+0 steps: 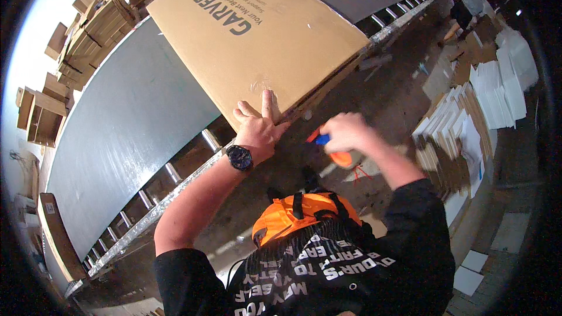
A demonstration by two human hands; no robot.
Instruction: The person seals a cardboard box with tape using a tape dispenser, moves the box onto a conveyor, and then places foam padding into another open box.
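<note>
A large flat cardboard box (281,39) with printed writing lies across the roller conveyor. My left hand (259,129), with a watch on the wrist, presses on its near corner, fingers spread over a piece of clear tape. To the right of that corner, off the box, my right hand (349,134) grips a tape dispenser (322,139) with red and blue parts and an orange roll under the fist. The hand is slightly blurred. An orange waist bag (303,213) sits at my waist.
The conveyor carries grey boards (127,83) beside the box; metal rollers (173,173) line its near edge. Cardboard boxes (94,35) are stacked beyond. On the right stand stacks of white-edged sheets (448,118). Another person (461,11) is at the upper right.
</note>
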